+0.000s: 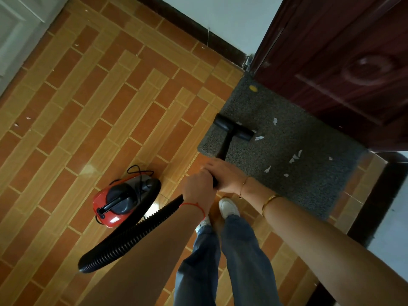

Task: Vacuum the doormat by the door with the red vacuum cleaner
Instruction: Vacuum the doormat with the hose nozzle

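Observation:
A grey doormat (298,173) lies before a dark red door (344,69). Several white paper scraps (294,159) and a small yellow bit (253,88) lie on it. The black vacuum nozzle (234,127) rests on the mat's left part, its black tube (225,146) running back to my hands. My left hand (199,188) and my right hand (225,175) both grip the tube's handle end, close together. The ribbed black hose (123,241) loops from there to the red vacuum cleaner (114,204), which sits on the floor to my left.
The floor (99,107) is orange and tan tile with a few white specks. A white wall with dark skirting (212,36) runs at the back. My feet in white shoes (228,207) stand just short of the mat. A pale door (17,29) shows at top left.

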A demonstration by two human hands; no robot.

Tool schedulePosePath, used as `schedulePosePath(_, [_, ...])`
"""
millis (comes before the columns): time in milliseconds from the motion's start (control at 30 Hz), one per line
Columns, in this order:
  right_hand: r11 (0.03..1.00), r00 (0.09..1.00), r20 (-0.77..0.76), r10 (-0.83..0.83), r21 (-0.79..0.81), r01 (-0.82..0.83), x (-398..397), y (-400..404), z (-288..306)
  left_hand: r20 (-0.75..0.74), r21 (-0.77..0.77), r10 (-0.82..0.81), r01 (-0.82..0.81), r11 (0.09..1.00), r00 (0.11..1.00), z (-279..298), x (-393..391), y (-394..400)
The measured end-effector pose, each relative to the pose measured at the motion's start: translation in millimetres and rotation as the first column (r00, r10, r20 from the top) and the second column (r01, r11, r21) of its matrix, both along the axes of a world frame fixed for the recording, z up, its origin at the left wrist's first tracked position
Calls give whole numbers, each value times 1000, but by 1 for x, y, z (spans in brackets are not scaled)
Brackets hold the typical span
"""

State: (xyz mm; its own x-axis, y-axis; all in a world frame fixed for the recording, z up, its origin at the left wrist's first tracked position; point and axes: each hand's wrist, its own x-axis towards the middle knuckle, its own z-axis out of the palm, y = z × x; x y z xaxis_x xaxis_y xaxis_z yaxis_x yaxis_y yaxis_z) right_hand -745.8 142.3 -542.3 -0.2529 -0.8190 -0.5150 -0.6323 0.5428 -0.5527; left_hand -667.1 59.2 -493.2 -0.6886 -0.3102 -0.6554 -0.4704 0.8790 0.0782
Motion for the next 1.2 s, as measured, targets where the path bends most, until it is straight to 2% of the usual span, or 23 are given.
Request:
schedulePosePath(100, [996,998,-52,32,82,-27,-20,6,-1,-1,57,30,-30,998,1000,1,-20,9])
schedulePosePath(267, [992,992,-113,56,122,-42,-50,8,-8,-6,70,73,-72,995,997,-3,-48,14])
schedulePosePath(633, [990,991,-131,18,140,0,-148,24,-28,31,-38,0,1,999,1000,-16,-145,31])
schedulePosePath(867, [987,986,-133,99,137,-80,-219,34,-23,20,-18,40,-40,999,999,-17,-207,44])
schedulePosePath(1033, [980,979,-150,138,165,-113,-252,35,-20,0,-17,41,-41,999,999,-19,-232,47])
schedulePosePath(1200, [978,976,-153,156,165,-130,-251,39,-14,-2,-10,39,-39,999,999,-14,-230,48])
